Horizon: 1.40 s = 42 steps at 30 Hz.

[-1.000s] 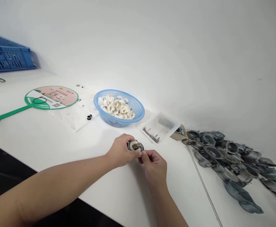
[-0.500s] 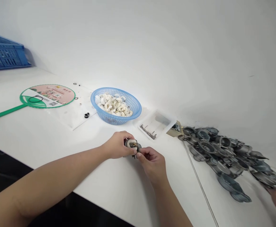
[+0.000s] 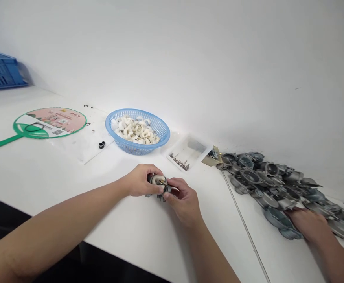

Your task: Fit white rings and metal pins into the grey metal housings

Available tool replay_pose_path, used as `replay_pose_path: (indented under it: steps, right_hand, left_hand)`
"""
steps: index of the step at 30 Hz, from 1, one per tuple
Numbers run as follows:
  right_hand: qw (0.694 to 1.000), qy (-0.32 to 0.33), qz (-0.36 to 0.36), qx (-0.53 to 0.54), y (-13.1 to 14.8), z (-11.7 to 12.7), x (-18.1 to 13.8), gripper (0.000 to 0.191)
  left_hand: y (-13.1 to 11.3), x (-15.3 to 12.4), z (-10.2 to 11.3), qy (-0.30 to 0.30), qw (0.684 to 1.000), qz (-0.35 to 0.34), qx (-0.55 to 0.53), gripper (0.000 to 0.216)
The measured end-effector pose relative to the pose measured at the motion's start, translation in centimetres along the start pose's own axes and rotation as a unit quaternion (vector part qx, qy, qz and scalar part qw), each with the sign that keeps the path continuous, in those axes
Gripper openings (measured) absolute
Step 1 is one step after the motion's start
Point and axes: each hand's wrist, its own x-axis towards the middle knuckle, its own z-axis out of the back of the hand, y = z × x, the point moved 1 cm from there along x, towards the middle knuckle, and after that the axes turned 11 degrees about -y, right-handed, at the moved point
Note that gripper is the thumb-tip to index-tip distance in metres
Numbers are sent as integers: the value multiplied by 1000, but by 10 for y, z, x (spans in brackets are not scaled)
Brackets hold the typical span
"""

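My left hand point(image 3: 139, 181) is closed around the left side of a carburetor point(image 3: 168, 189), its thumb across the near side and its fingers over the top. A white U-shaped float point(image 3: 158, 179) sits in the carburetor's upward-facing open side, with small brass parts showing beside it. From the right, my right hand point(image 3: 186, 200) grips the carburetor's other end between thumb and fingers. Both hands hold it just above the white table, and they hide much of the body. Behind them stands a blue basket point(image 3: 136, 148) of white floats point(image 3: 135, 129).
A clear box point(image 3: 199, 155) holds thin metal pins, beside a small cardboard box point(image 3: 209, 161). Right of these lies a pile of metal castings point(image 3: 250, 177), where another person's hand point(image 3: 310, 222) reaches in. At left are a fan point(image 3: 54, 118), black rings point(image 3: 101, 145) and a blue crate point(image 3: 0, 72).
The view has shifted slightly to the right. My right fingers have moved to a wider hold on the carburetor's right end. The other person's hand has come in over the castings.
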Motion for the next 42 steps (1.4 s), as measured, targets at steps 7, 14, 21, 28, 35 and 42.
replay_pose_path:
  steps: [7, 14, 21, 28, 35, 42]
  right_hand:
    - [996, 73, 17, 51, 2, -11, -14, 10]
    - [999, 34, 13, -4, -2, -11, -26, 13]
    - [999, 23, 2, -28, 2, -12, -28, 12]
    - [999, 5, -22, -39, 8, -11, -29, 21]
    - [999, 5, -33, -33, 10, -10, -29, 29]
    - [999, 21, -31, -36, 9, -10, -30, 25]
  left_hand:
    - [-7, -3, -1, -48, 996, -23, 71, 29]
    - [-13, -6, -5, -95, 984, -50, 143, 29]
    - [-11, -6, -8, -106, 977, -51, 176, 26]
    - [-11, -8, -11, -119, 974, -48, 189, 25]
    - [-9, -8, -13, -132, 974, -42, 179, 22]
    - [-9, -9, -15, -149, 973, -34, 176, 27]
